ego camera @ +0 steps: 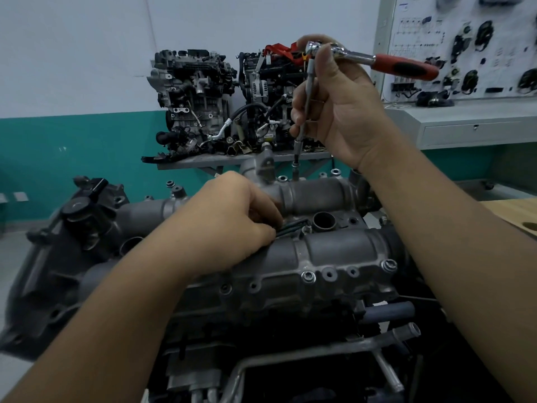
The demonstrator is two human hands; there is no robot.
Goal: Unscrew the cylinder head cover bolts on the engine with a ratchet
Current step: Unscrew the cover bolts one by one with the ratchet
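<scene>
The cylinder head cover (305, 251) sits on the engine directly below my hands, filling the middle of the view. My right hand (334, 112) is curled round the ratchet (372, 58) at its head and round the long extension (305, 112) that hangs down from it. The socket (296, 152) at the extension's foot stands on a bolt (295, 173) at the far edge of the cover, just below that grip. The red handle juts free to the right of my fingers, so I judge this bolt is already broken loose and I am spinning it out by hand.

My left hand (229, 225) lies nearer to me on the cover, its fingers pinching a few dark loose bolts (290, 225) against the metal. Several open holes show on the near flange, so part of the job looks done. Two flanged bolts (308, 276) there appear seated, and the far rim is too blurred to count.

Beyond my right grip stand two more engines (232, 103) on a shelf. A display board (465, 45) hangs to the right; its printing is too small to read. I see no brand on the tool.
</scene>
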